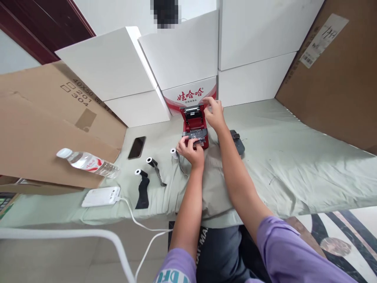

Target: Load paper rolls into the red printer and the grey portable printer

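Purple sleeves foremost, your right hand is at the edge of the raised lid of the red printer, which stands on pale cloth; your left hand has fingers on its dark strip. Whether either pinches cannot be told. An unsupported lid could drop onto your left fingers.

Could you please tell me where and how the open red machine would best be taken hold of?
The red machine is probably best held low on its body, left hand coming from the left and right hand from the right. Its raised lid may swing, so it looks a poor handle, and the printed box behind seems to close off the far side.
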A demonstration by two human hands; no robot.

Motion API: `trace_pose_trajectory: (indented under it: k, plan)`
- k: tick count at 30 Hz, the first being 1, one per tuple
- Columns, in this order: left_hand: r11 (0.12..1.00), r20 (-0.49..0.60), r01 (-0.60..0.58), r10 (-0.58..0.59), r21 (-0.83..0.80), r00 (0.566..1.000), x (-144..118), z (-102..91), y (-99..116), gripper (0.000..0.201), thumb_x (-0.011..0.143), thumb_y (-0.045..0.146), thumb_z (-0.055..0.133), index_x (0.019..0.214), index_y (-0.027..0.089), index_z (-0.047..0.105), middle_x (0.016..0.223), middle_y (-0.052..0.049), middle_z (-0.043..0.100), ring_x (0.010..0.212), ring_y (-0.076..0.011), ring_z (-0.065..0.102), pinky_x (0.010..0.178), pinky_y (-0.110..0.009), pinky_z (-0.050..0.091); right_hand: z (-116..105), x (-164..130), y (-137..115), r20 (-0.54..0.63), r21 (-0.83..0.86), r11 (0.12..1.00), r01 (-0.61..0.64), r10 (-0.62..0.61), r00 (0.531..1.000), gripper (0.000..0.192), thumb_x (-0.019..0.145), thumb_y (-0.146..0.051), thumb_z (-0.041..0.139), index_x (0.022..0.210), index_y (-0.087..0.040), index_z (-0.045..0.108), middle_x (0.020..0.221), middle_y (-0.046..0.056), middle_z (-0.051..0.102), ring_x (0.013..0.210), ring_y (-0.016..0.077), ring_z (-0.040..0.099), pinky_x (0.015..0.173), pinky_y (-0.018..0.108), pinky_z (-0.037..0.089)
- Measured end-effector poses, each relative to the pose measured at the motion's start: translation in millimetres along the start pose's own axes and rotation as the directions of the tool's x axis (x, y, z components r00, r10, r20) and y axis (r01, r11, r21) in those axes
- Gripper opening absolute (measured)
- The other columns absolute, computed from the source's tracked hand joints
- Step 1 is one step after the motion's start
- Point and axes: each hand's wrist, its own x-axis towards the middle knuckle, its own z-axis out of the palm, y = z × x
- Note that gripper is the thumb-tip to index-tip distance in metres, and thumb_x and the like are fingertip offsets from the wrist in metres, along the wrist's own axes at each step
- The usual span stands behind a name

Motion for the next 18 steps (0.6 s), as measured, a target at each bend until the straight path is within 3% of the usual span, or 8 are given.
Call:
trace_pose_trajectory:
  k: [2, 4, 9, 14, 18]
  plan:
    - [1.0, -0.044, -0.002, 0.001, -0.01, 0.999, -2, 1.7, -1, 0.024, 0.081, 0.007, 0.056, 0.08, 0.022, 0.074, 0.12, -0.012, 0.061, 0.121, -0.0289, 0.052, 0.112, -0.045, 0.036, 9, 4, 4, -0.032, -0.018, 1.0, -0.003, 0.002, 0.999, 0.063, 0.087, -0.016, 0.04, 0.149, -0.019, 0.049, 0.145, 0.014, 0.059, 0.136, 0.0324, 0.046, 0.114, 0.054, 0.032]
    - [1.0, -0.062, 0.002, -0.003, -0.013, 0.998, -2, 2.2, -2, 0.025, 0.08, 0.007, 0.055, 0.079, 0.022, 0.075, 0.119, -0.012, 0.061, 0.119, -0.0284, 0.052, 0.112, -0.043, 0.037, 17, 6, 7, 0.022, -0.011, 1.0, 0.002, -0.002, 1.0, 0.066, 0.087, -0.018, 0.041, 0.152, -0.019, 0.045, 0.15, 0.014, 0.054, 0.14, 0.0338, 0.041, 0.115, 0.057, 0.028]
    - [0.999, -0.044, 0.017, -0.018, -0.032, 0.999, 2, 2.1, 1, 0.023, 0.08, 0.007, 0.055, 0.079, 0.021, 0.074, 0.116, -0.013, 0.061, 0.116, -0.0281, 0.053, 0.11, -0.043, 0.038, 27, 8, 6, 0.101, -0.086, 0.996, 0.003, 0.006, 0.995, 0.067, 0.087, -0.022, 0.047, 0.154, -0.021, 0.043, 0.158, 0.016, 0.043, 0.139, 0.0375, 0.038, 0.113, 0.059, 0.029]
    - [0.998, -0.013, 0.047, -0.047, -0.046, 0.999, -1, 3.1, 3, 0.023, 0.08, 0.008, 0.055, 0.084, 0.021, 0.073, 0.117, -0.013, 0.061, 0.116, -0.0276, 0.055, 0.11, -0.043, 0.04, 27, 8, 5, 0.12, -0.059, 0.998, 0.007, 0.001, 0.993, 0.043, 0.094, -0.024, 0.041, 0.129, -0.018, 0.064, 0.132, 0.017, 0.059, 0.12, 0.0331, 0.053, 0.107, 0.053, 0.037]
    - [0.973, -0.073, 0.072, -0.089, -0.217, 0.993, 9, -7.0, -1, 0.034, 0.086, 0.01, 0.044, 0.107, 0.019, 0.069, 0.116, -0.013, 0.064, 0.113, -0.0222, 0.061, 0.102, -0.035, 0.046, 28, 10, 10, 0.159, -0.005, 1.0, -0.014, 0.015, 0.987, 0.035, 0.092, -0.019, 0.041, 0.11, -0.016, 0.071, 0.109, 0.013, 0.066, 0.106, 0.0278, 0.059, 0.101, 0.044, 0.043]
